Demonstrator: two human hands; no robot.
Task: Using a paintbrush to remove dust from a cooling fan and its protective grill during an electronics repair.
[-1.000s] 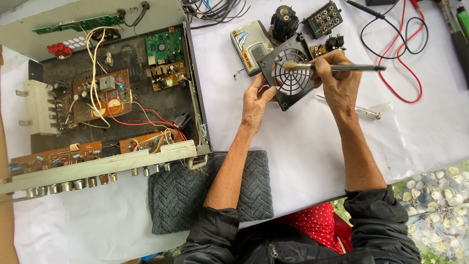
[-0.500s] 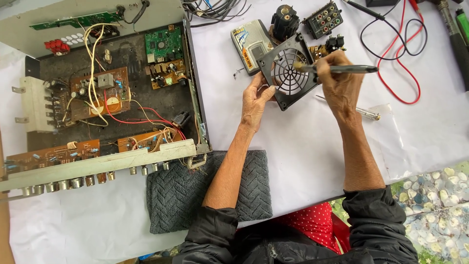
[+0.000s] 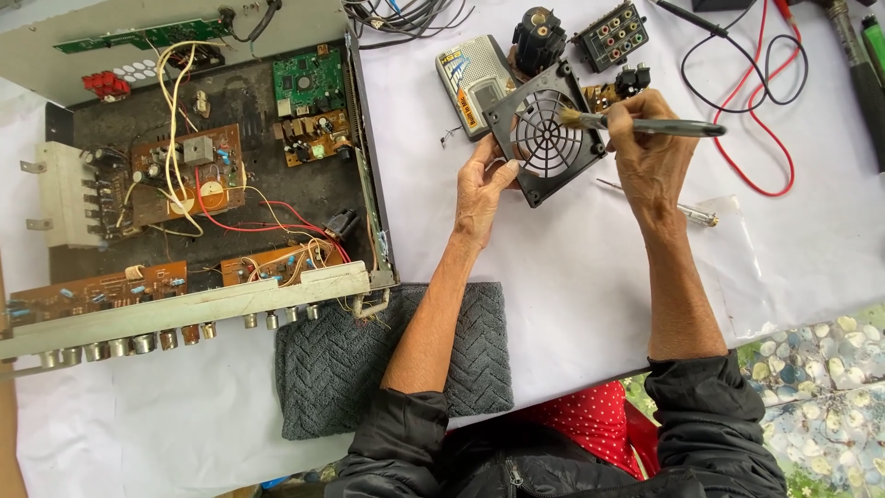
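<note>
My left hand (image 3: 484,184) grips the lower left corner of a black square fan frame with a round wire-style grille (image 3: 546,134), holding it tilted above the white table cover. My right hand (image 3: 650,152) holds a small brush with a dark handle (image 3: 645,125). Its bristles rest on the upper right part of the grille. Both arms wear black sleeves pushed up to the elbows.
An opened amplifier chassis (image 3: 198,175) with circuit boards and red and yellow wires fills the left. A grey knitted cloth (image 3: 323,369) lies below it. A small silver device (image 3: 472,78), connector blocks (image 3: 613,32), red and black probe leads (image 3: 765,83) and a screwdriver (image 3: 673,205) lie around the fan.
The brush tip has shifted slightly across the grille, and the fan frame stays held in the left hand at nearly the same spot.
</note>
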